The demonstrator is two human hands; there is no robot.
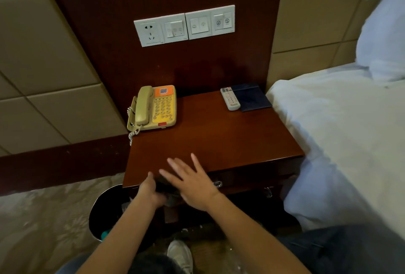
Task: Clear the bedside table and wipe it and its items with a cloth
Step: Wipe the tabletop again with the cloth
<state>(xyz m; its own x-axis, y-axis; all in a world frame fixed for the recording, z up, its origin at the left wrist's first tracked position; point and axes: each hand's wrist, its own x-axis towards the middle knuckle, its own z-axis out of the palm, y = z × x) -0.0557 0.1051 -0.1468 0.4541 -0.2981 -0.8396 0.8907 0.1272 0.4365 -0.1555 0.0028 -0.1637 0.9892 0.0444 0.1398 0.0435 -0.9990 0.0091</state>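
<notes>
The brown wooden bedside table (219,133) carries a beige and yellow telephone (153,108) at its back left. A white remote control (230,98) lies at the back right, beside a dark blue folder (252,97). At the table's front edge my left hand (151,191) grips a small dark object (164,184); blur hides what it is. My right hand (192,182) lies just to its right, with straight, spread fingers reaching over the front edge of the tabletop and holding nothing.
A black waste bin (103,212) stands on the carpet below the table's front left corner. A bed with white linen (350,142) touches the table's right side. A white socket and switch panel (184,24) is on the wall behind. My white shoe (179,254) is below.
</notes>
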